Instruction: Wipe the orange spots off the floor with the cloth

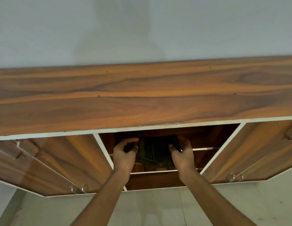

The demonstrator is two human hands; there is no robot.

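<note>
You are looking down at a low wooden cabinet (142, 95) that is standing against a pale wall (142, 26). Its brown top is filling the middle of the view. Both doors are hanging open: the left door (49, 165) is swinging out to your left and the right door (249, 152) is swinging out to your right. Shiny metal hinges are showing on the edges of both doors.

You are reaching both arms into the open middle part of the cabinet. Your left hand (124, 154) is curling its fingers around the left edge of a dark cloth (153, 150), pinching it between thumb and fingers. Your right hand (182, 152) is gripping the right edge of the same cloth, with the fingers bent over the top of it. The cloth is dark green or black, and loose threads are hanging from its bottom edge. It is sitting inside the cabinet, up near the top, above a thin white-edged shelf (151, 171). Some small things are sitting on the shelf under the cloth, but they are too dark to make out.

The pale tiled floor (158, 207) is showing below the cabinet, under your arms. A few small dark marks are dotting the floor at the far right.
</note>
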